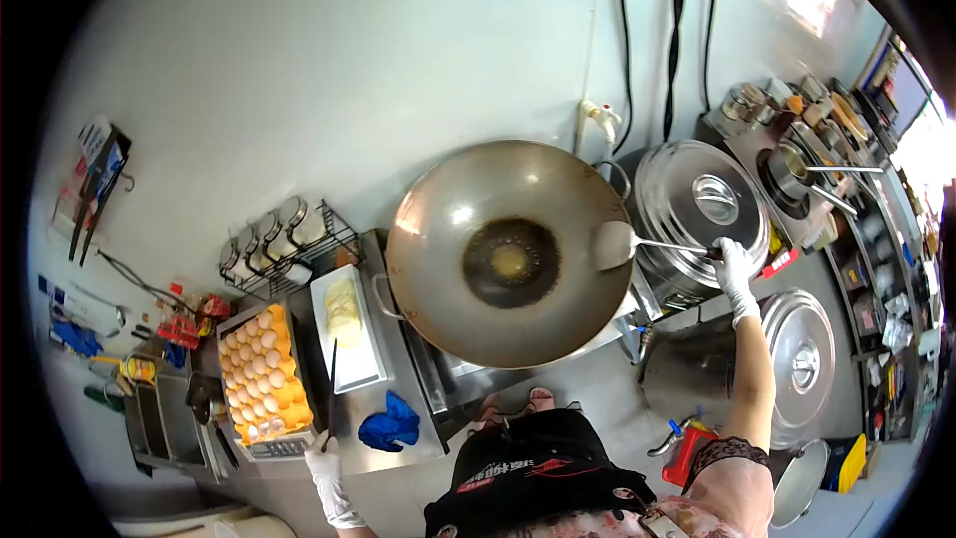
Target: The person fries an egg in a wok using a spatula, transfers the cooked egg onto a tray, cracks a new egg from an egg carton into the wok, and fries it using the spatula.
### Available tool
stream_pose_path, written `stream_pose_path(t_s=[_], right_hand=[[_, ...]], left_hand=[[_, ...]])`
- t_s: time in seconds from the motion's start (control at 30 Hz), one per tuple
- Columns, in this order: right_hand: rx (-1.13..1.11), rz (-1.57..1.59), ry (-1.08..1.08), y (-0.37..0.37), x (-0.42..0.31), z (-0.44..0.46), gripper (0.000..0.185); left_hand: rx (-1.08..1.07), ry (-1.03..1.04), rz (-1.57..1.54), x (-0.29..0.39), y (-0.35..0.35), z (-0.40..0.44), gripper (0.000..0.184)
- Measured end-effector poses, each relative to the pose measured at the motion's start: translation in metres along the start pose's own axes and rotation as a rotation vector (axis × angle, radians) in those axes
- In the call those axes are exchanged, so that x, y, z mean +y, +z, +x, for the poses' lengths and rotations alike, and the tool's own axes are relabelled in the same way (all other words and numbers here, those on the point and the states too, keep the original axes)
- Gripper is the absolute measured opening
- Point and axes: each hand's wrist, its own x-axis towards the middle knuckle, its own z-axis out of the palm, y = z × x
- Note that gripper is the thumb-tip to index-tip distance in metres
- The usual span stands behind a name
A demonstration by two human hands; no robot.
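Observation:
A large wok (428, 229) holds a dark pool of bubbling oil (478, 274) with a foamy yellowish patch at its middle. My right hand (735, 269), white-gloved, grips the handle of a wok spatula (613, 245), its blade against the wok's right inner wall. My left hand (323, 450), also gloved, is closed on a long, thin dark stick-like utensil (332, 399) at the counter's front edge. The utensil's far tip reaches over a white tray (358, 364) bearing a pale yellow food (344, 311). Left of it stands an orange carton (294, 394) of eggs (261, 363).
A blue cloth (390, 422) lies on the counter near my left hand. Lidded steel pots (687, 184) stand right of the wok, one (802, 329) lower down. Behind the tray is a wire rack (339, 231) of jars. Saucepans (789, 171) occupy the right side.

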Motion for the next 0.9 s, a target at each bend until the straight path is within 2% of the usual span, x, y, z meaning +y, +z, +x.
stream_pose_path(t_s=[0.03, 0.07, 0.13, 0.17, 0.2, 0.23, 0.27, 0.3, 0.33, 0.37, 0.4, 0.43, 0.5, 0.57, 0.63, 0.73, 0.77, 0.83, 0.9], right_hand=[[0.001, -0.041, -0.003, 0.016, 0.007, 0.003, 0.032], [0.062, -0.026, -0.039, 0.031, 0.011, 0.004, 0.030], [0.070, 0.056, -0.059, 0.048, 0.016, 0.011, 0.036], [-0.048, 0.043, -0.006, 0.049, 0.010, 0.018, 0.041], [0.072, -0.023, -0.074, 0.070, 0.027, 0.014, 0.052], [0.037, -0.113, -0.060, 0.071, 0.027, 0.014, 0.067], [-0.057, -0.104, -0.018, 0.060, 0.017, 0.014, 0.074], [-0.060, -0.072, 0.064, 0.048, -0.004, 0.015, 0.071], [0.054, -0.028, 0.007, 0.053, -0.004, 0.016, 0.068], [0.156, -0.004, -0.087, 0.042, -0.020, 0.018, 0.065], [0.223, 0.057, -0.061, 0.036, -0.035, 0.019, 0.060], [0.286, 0.117, -0.033, 0.029, -0.057, 0.023, 0.056], [0.331, 0.215, -0.057, -0.001, -0.127, 0.024, 0.050], [0.397, 0.321, -0.256, -0.029, -0.206, 0.021, 0.043], [0.277, 0.490, -0.273, -0.046, -0.269, 0.014, 0.038], [0.224, 0.554, -0.485, -0.078, -0.360, 0.001, 0.032], [0.185, 0.508, -0.535, -0.085, -0.381, -0.005, 0.031], [0.188, 0.537, -0.673, -0.099, -0.431, -0.017, 0.033], [0.016, 0.717, -0.685, -0.096, -0.480, -0.030, 0.031]], left_hand=[[0.005, 0.088, 0.013, 0.005, 0.000, -0.004, 0.027], [-0.008, 0.058, 0.014, 0.044, -0.005, -0.018, 0.026], [0.085, 0.119, -0.100, 0.031, 0.004, -0.020, 0.027], [0.038, -0.031, -0.084, 0.019, 0.003, -0.017, 0.027], [0.058, -0.020, -0.118, 0.031, 0.002, -0.023, 0.027], [0.102, 0.017, -0.133, 0.018, 0.007, -0.021, 0.027], [0.150, 0.039, -0.140, 0.014, 0.011, -0.021, 0.027], [0.168, 0.060, -0.132, 0.004, 0.016, -0.020, 0.027], [0.169, 0.017, -0.182, 0.007, 0.019, -0.023, 0.027], [0.172, 0.060, -0.189, 0.005, 0.021, -0.024, 0.028], [0.186, 0.016, -0.208, 0.013, 0.023, -0.026, 0.028], [0.196, -0.028, -0.228, 0.020, 0.024, -0.028, 0.028], [0.324, 0.100, -0.144, 0.013, 0.038, -0.021, 0.027], [0.379, 0.231, 0.055, 0.009, 0.052, -0.004, 0.029], [0.394, 0.197, 0.069, 0.010, 0.074, 0.022, 0.030], [0.389, 0.120, 0.282, 0.017, 0.103, 0.059, 0.033], [0.451, 0.175, 0.290, 0.015, 0.113, 0.071, 0.033], [0.471, 0.178, 0.341, 0.014, 0.123, 0.091, 0.025], [0.418, 0.172, 0.392, 0.013, 0.130, 0.102, 0.022]])
